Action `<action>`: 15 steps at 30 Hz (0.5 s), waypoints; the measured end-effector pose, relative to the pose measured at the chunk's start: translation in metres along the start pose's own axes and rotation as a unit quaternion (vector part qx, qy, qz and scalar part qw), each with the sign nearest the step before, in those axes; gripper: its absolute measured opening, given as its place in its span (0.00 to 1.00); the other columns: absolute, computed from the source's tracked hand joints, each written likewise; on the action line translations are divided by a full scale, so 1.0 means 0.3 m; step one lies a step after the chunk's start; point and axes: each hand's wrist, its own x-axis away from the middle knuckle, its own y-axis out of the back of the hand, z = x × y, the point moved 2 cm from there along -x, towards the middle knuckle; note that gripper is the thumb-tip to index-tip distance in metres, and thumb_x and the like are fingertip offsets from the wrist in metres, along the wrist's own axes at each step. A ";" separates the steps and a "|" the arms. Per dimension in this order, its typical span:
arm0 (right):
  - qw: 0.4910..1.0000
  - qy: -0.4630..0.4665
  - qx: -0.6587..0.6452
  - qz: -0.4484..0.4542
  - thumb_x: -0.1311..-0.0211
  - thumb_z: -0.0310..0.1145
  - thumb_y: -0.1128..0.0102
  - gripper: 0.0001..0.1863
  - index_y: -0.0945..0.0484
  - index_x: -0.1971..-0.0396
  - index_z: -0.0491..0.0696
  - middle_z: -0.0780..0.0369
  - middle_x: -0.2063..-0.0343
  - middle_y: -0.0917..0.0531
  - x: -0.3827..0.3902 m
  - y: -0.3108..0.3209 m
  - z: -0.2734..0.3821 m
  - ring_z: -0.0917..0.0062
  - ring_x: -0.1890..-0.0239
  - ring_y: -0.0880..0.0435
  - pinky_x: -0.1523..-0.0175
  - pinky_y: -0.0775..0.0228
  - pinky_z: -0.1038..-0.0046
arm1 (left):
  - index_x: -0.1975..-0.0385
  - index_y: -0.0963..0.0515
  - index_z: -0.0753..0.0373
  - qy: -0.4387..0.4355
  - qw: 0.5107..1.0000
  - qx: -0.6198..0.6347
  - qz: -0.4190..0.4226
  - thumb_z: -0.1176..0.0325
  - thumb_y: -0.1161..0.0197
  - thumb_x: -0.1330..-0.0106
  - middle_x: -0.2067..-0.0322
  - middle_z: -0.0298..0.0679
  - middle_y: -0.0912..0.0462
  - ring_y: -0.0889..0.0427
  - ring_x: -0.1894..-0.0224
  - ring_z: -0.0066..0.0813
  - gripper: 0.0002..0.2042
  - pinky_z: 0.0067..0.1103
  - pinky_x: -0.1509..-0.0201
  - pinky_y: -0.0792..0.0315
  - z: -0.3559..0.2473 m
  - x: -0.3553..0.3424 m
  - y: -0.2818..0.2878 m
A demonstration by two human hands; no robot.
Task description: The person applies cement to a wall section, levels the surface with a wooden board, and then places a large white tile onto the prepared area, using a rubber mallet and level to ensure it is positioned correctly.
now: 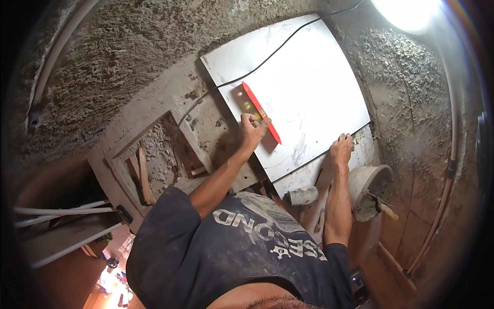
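A large white marbled tile (303, 72) lies on a rough concrete ledge (203, 129). On its left part rests a red spirit level (274, 133) with a small green vial. My left hand (252, 129) grips the middle of that level, fingers curled. My right hand (340, 150) is at the tile's lower right edge, fingers bent; what they hold, if anything, is hard to make out. A thin black cable (228, 83) runs across the tile's left and upper part. A second pale slab (296, 180) shows below the tile.
A grey mallet head (301, 195) lies below the slab. A mortar bucket (363, 175) with a wooden-handled tool (388, 211) stands right. A rubble-filled recess (157, 157) is left of my left forearm, white pipes (64, 210) lower left. Rough walls (118, 46) surround the ledge.
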 end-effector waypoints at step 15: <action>1.000 -0.010 -0.022 0.014 0.46 0.25 0.55 0.22 0.32 0.50 0.30 0.39 0.46 0.35 -0.010 -0.011 -0.003 0.49 0.46 0.32 0.42 0.36 0.63 | 0.61 0.29 0.65 -0.060 0.990 -0.123 0.025 0.66 0.41 0.36 0.74 0.32 0.25 0.28 0.76 0.16 0.11 0.16 0.71 0.32 -0.026 0.031 0.253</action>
